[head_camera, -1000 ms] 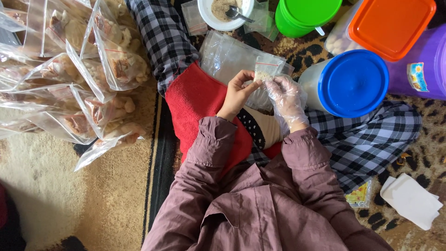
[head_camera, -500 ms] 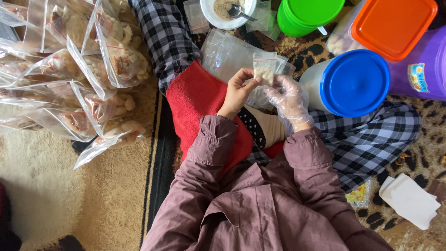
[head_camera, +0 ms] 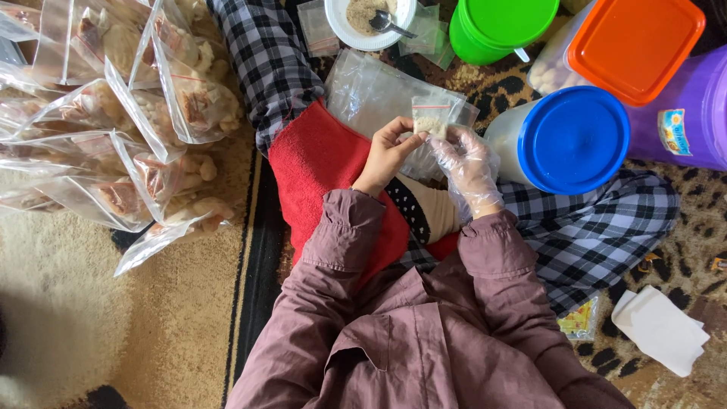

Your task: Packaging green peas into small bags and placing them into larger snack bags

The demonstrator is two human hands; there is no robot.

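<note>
Near the frame's centre, your bare left hand point(head_camera: 388, 151) and gloved right hand point(head_camera: 469, 163) both pinch the small clear sachet point(head_camera: 429, 121) between them, just left of the blue-lidded tub point(head_camera: 573, 140)

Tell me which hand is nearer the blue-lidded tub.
Right. The gloved right hand sits just left of the blue-lidded tub, pinching the small sachet. The bare left hand holds the sachet's other side, farther from the tub.
</note>
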